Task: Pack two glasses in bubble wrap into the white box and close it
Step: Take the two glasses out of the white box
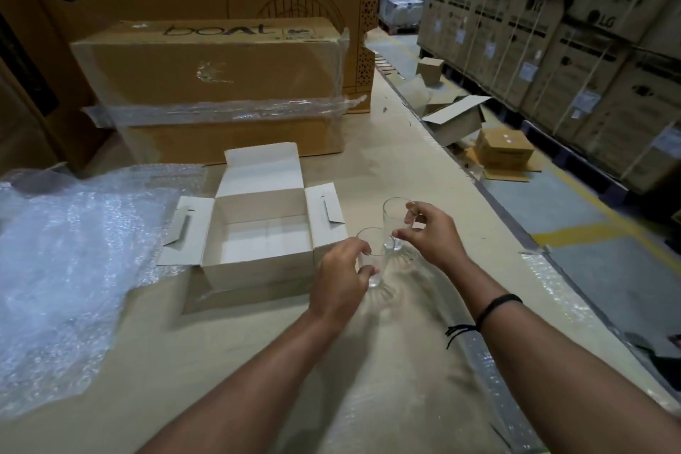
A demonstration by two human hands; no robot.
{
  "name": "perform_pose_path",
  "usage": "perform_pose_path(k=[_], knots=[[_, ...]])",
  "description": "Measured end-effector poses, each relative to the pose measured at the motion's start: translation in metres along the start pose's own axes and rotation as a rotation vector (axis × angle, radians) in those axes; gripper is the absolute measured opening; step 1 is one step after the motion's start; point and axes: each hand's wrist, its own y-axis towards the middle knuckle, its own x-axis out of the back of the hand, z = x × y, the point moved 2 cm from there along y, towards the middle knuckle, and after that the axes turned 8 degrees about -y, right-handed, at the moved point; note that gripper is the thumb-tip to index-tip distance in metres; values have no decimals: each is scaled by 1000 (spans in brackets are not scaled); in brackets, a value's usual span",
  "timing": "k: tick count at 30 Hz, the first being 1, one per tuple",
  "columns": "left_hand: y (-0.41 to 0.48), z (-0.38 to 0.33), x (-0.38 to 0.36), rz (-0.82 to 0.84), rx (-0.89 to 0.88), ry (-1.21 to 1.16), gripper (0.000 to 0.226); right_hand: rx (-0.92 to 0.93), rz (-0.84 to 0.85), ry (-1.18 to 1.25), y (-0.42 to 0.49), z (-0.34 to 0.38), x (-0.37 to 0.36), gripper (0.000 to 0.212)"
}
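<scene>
Left hand: the left hand point(339, 276) grips the near glass point(374, 260); its fingers point(363, 249) and thumb are clamped round the glass's side, a hold that suits lifting it upright.
Right hand: the right hand point(431, 232) pinches the far glass point(393, 219) near the rim, with its fingers point(412, 214) curled on the wall from the right, so the two hands do not cross.
Glasses: both are upright, bare and close together on the table point(258, 361), just right of the white box. Whether their bases rest on the table or are a little above it I cannot tell.
White box: the white box point(258, 271) stands open with nothing in it. Its lid is tipped back and its side flaps are spread flat, which leaves the mouth free for loading.
Bubble wrap: the bubble wrap point(73, 251) lies spread out left of the box, with one edge under the box's left flap. It is well apart from the glasses, with the box between.
Behind: brown cartons point(221, 85) are stacked at the back of the table.
Stage: early, I judge, as no glass is wrapped yet. The glasses most likely need carrying across to the wrap, kept from knocking together.
</scene>
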Motion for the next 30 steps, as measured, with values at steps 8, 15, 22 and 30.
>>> perform_pose_path(k=[8,15,22,30], knots=[[-4,-2,-6,-39,40,78,41,68,72,-17,15,-5,-5,31],[-21,3,45,-204,-68,130,32,173,-28,-130,-1,25,38,46],[-28,54,133,-351,-87,611,29,477,198,-312,-74,130,-39,41],[-45,97,179,-192,203,660,29,376,191,-738,-92,119,-149,55]])
